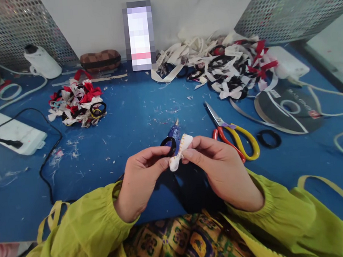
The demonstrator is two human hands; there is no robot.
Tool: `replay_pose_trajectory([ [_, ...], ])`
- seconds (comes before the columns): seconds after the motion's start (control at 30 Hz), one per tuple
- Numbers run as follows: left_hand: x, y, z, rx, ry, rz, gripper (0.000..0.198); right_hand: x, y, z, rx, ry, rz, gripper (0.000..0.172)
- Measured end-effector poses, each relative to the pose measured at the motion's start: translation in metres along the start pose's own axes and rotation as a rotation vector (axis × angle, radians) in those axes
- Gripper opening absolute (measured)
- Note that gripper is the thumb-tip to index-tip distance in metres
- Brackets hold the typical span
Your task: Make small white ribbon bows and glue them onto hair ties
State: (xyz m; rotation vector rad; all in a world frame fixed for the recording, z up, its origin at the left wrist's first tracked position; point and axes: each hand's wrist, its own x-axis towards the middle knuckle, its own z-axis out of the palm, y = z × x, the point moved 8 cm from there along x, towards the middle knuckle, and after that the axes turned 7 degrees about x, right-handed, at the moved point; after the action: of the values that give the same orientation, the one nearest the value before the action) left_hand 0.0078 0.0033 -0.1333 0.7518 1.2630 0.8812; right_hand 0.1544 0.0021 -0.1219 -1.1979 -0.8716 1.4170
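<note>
Between my two hands is a black hair tie [171, 143] with a white ribbon bow [185, 142] that has yellowish marks on it. My left hand [147, 171] pinches the black hair tie between thumb and fingers, its thumb tip close to the bow's lower loop. With thumb and forefinger, my right hand [220, 164] grips the bow near its middle. Just behind the bow a blue glue gun [174, 129] lies on the table, its metal tip pointing away from me; the rest of it is hidden by my hands and the bow.
Scissors [235, 132] with red and yellow handles lie right of my hands, beside a black hair tie [268, 139] and a ribbon reel [287, 109]. Bow piles [78, 101] [229, 66] stand left and back right. A power strip [14, 131] and black cord [42, 169] are at left.
</note>
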Motion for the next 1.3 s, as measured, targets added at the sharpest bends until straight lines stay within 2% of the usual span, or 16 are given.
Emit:
replay_pose_trajectory([
  [0.13, -0.001, 0.001, -0.001, 0.050, 0.008, 0.031, 0.015, 0.001, 0.000, -0.002, 0.029, 0.031, -0.002, 0.021],
  [0.53, -0.005, 0.016, -0.003, 0.289, 0.038, 0.195, 0.010, 0.001, 0.001, 0.004, 0.061, 0.003, 0.014, 0.022],
  [0.9, -0.010, 0.032, 0.001, 0.407, 0.028, 0.436, 0.016, -0.001, 0.001, 0.003, 0.057, -0.007, 0.019, 0.024],
  [1.3, -0.012, 0.035, 0.003, 0.399, 0.010, 0.477, 0.016, -0.001, 0.002, 0.003, 0.021, -0.034, -0.013, 0.020],
])
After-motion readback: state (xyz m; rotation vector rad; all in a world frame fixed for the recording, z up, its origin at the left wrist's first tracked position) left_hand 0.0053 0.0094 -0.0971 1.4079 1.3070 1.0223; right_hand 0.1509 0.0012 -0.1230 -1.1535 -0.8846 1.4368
